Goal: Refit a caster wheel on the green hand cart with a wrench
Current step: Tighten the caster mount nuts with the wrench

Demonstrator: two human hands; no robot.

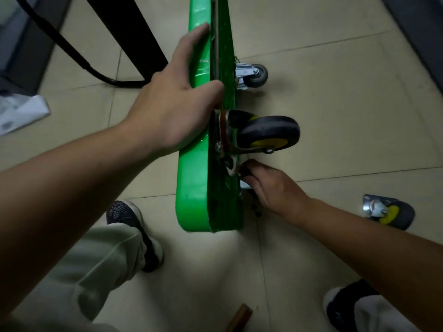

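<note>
left hand [167, 111] gripped upper edge of green hand cart [191, 188], deck on edge, long axis ran away from person | caster wheel [268, 133] stuck out rightward from deck | right hand [271, 185] nearer, just beside its plate, pinched small dark part [245, 170], wrench or bolt unclear | loose caster [388, 212] lay on floor, far right

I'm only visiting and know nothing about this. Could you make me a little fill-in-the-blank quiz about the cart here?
The cart standing on its edge is coloured ____.
The hand gripping its upper edge is the person's ____ one.
The big fitted wheel has a black tyre and a ____ hub.
A loose wheel lies on the floor, to the person's ____.
Missing words: green; left; yellow; right.
</note>
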